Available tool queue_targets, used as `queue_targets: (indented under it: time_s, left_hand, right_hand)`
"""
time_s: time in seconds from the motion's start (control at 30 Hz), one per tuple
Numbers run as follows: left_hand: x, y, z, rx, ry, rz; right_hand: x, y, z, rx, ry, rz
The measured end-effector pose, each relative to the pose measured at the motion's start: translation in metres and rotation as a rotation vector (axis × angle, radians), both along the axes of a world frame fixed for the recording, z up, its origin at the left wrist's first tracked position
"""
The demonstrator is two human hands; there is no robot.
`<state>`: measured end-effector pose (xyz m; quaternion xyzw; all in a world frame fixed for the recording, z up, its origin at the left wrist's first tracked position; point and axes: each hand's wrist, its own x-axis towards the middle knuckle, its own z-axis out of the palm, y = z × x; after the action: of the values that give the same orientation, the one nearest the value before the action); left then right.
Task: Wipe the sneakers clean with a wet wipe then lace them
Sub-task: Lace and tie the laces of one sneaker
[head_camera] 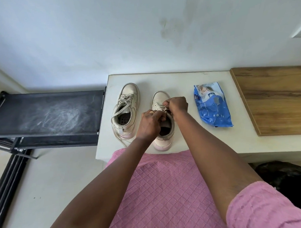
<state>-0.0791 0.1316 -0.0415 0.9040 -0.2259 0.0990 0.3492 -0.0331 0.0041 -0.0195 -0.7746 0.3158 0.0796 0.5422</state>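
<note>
Head view: pink quilted lap nearest, both bare forearms reaching onto the white table (183,80).
Left hand (150,124): fingers curled, pinching the lace (167,111) above the near shoe (162,143); ring on one finger.
Right hand (178,104): fingers curled, pinching the same lace just beyond the left hand.
Near shoe: under both hands, heel toward the person; cream, pinkish heel, scuffed.
Far shoe (126,110): just beside it, no hand on it; loosely laced, one end trailing toward the table edge.
Wipes (213,104): blue pack lying flat, apart from the right hand; print too blurred to read.
</note>
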Motion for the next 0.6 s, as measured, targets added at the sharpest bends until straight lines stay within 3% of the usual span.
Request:
queue_targets:
  time_s: [0.1, 0.2, 0.37, 0.5, 0.6]
  left_hand:
    - [0.001, 0.013, 0.004, -0.101, 0.052, -0.039]
    - [0.002, 0.024, 0.011, -0.264, 0.213, 0.100]
    - [0.010, 0.022, 0.007, -0.050, 0.426, 0.038]
    - [0.013, 0.019, 0.007, -0.107, 0.479, 0.140]
    - [0.019, 0.020, 0.008, 0.009, 0.493, 0.106]
  right_hand:
    - [-0.007, -0.008, 0.001, -0.071, -0.090, 0.102]
    - [-0.019, -0.017, -0.001, -0.061, -0.175, 0.141]
    - [-0.035, -0.020, -0.008, -0.159, -0.192, 0.345]
    - [-0.033, -0.026, -0.003, -0.255, -0.174, 0.436]
    - [-0.032, -0.032, 0.003, -0.154, -0.122, 0.475]
